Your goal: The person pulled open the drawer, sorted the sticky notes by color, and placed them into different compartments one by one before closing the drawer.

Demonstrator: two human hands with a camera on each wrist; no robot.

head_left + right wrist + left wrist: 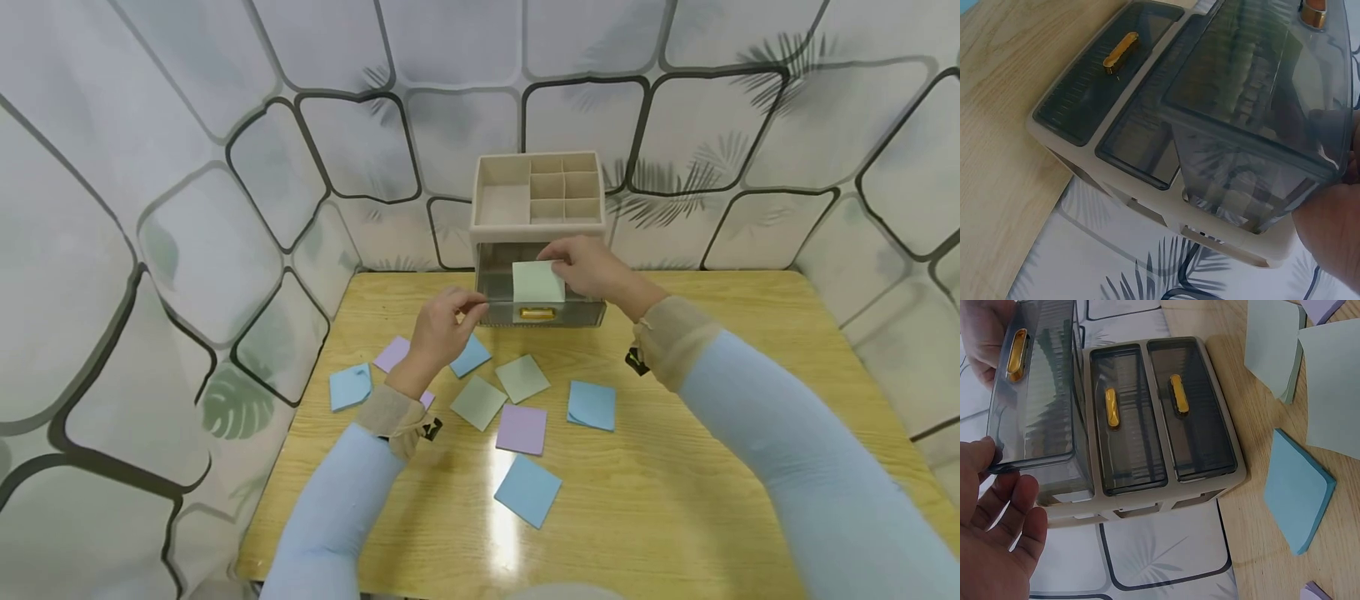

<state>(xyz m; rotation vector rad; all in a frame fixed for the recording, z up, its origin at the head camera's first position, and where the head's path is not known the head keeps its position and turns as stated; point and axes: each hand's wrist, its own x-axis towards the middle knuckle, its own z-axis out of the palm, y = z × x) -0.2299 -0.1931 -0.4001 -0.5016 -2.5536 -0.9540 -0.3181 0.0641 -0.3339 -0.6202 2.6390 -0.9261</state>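
Observation:
A tan cabinet (536, 230) stands by the wall with its clear top drawer (577, 314) pulled out. My left hand (442, 329) pinches the drawer's left front corner between thumb and fingers; the left wrist view shows the same hand (997, 531) at the drawer (1041, 419). Over the open drawer, my right hand (592, 267) holds a pale green sticky-note pad (538, 282) by its right edge. In the right wrist view the right hand (1332, 231) is partly hidden behind the drawer (1247, 125), and its fingertips cannot be seen.
On the wooden table (675, 500) lie several blue pads, such as one at the right (592, 406), two green pads (522, 378) and purple pads (521, 429). The cabinet's top has an open compartment tray (504, 204). Two lower drawers (1194, 425) are closed.

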